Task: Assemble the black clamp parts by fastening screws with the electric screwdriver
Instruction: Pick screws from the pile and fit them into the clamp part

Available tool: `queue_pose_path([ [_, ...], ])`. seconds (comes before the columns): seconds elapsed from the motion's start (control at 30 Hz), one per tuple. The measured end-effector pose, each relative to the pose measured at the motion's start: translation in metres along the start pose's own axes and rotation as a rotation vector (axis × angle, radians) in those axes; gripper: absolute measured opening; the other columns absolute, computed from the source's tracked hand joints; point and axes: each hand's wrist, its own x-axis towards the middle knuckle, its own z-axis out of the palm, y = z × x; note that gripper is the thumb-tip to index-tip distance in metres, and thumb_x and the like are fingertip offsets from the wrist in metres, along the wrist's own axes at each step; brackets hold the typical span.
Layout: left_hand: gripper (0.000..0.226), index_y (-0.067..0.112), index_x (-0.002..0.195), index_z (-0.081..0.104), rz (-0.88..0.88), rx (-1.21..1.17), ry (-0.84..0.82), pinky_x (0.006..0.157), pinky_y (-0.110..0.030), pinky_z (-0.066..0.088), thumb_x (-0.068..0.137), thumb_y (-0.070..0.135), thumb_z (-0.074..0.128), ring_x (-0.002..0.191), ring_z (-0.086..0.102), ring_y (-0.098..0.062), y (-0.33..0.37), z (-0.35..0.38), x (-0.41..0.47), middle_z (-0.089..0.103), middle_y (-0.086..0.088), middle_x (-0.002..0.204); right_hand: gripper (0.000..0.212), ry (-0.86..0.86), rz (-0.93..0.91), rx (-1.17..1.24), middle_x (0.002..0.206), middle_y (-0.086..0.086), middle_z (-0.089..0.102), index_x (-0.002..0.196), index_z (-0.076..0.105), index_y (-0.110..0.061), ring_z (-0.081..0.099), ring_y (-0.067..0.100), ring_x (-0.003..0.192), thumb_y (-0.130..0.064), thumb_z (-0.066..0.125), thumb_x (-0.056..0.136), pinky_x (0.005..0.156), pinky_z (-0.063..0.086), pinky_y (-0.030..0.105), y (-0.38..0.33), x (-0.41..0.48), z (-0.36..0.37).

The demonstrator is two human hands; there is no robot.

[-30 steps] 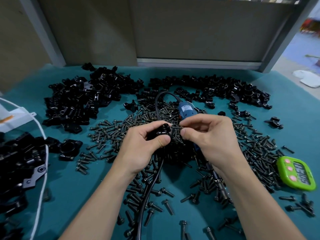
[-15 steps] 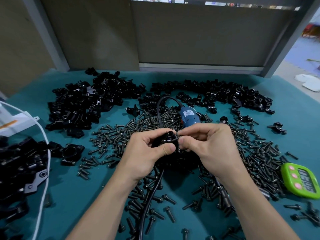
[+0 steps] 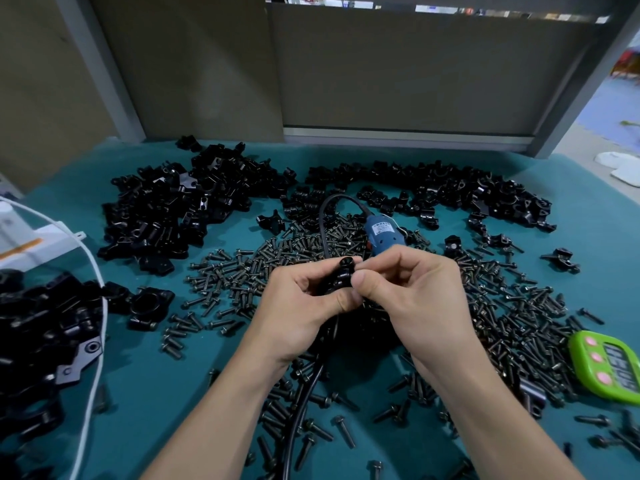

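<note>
My left hand (image 3: 304,306) grips a black clamp part (image 3: 341,278) above the middle of the table. My right hand (image 3: 412,289) pinches a screw at the top of that clamp, thumb and forefinger pressed against it; the screw itself is mostly hidden. The blue electric screwdriver (image 3: 382,233) lies on the screw pile just behind my hands, its black cord (image 3: 304,393) looping back and running toward me between my forearms. Loose dark screws (image 3: 242,271) cover the table around my hands.
Heaps of black clamp parts lie at the back left (image 3: 173,209), back right (image 3: 450,188) and near left (image 3: 38,323). One clamp (image 3: 149,303) sits alone at the left. A green timer (image 3: 609,365) is at the right edge. A white cable (image 3: 93,341) curves along the left.
My hands have stayed together on the clamp. My right fingers shifted from the clamp's side to its top with the screw.
</note>
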Motion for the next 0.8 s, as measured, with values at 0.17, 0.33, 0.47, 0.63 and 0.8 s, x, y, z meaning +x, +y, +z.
queue_pose_path([
  [0.17,0.047,0.032,0.114,0.081,-0.051,-0.084,0.012,0.083,-0.026,0.059,0.068,0.037,0.090,0.103,0.075,-0.019,0.003,0.001,0.000,0.080,-0.005,0.113,0.021,0.009,-0.029,-0.019,0.078,0.001,0.077,0.078,0.079,-0.020,0.070,0.013,0.071,0.000,0.082,0.083,0.068,0.057,0.023,0.000,0.002,-0.004],
  [0.33,0.047,0.027,0.115,0.080,-0.068,-0.102,0.020,0.080,-0.025,0.059,0.069,0.033,0.087,0.099,0.074,-0.019,0.003,0.001,-0.001,0.080,-0.006,0.112,0.017,0.001,-0.005,-0.001,0.079,0.005,0.077,0.080,0.080,-0.018,0.071,0.018,0.074,-0.001,0.081,0.084,0.071,0.059,0.027,0.002,0.003,-0.006],
  [0.47,0.047,0.021,0.118,0.079,-0.064,-0.086,0.006,0.078,-0.023,0.057,0.071,0.029,0.084,0.096,0.073,-0.015,0.003,0.002,-0.001,0.080,-0.007,0.111,0.020,-0.014,-0.035,-0.031,0.083,0.003,0.079,0.079,0.080,-0.019,0.074,0.021,0.077,0.000,0.081,0.083,0.071,0.060,0.026,0.001,0.002,-0.006],
  [0.63,0.049,0.019,0.121,0.078,-0.072,-0.086,-0.003,0.082,-0.025,0.058,0.073,0.027,0.084,0.099,0.072,-0.017,0.002,0.001,-0.001,0.079,-0.008,0.113,0.018,-0.032,-0.061,-0.089,0.077,0.002,0.077,0.081,0.080,-0.020,0.073,0.016,0.070,-0.002,0.083,0.082,0.066,0.058,0.024,0.001,0.003,-0.008],
  [0.8,0.035,0.018,0.115,0.081,-0.069,-0.044,-0.031,0.089,-0.033,0.060,0.082,0.010,0.085,0.105,0.075,-0.027,0.001,-0.003,-0.001,0.079,-0.011,0.110,0.015,-0.084,-0.055,-0.180,0.069,0.001,0.075,0.075,0.078,-0.021,0.070,0.015,0.062,-0.009,0.084,0.083,0.059,0.055,0.024,-0.002,0.002,-0.011],
])
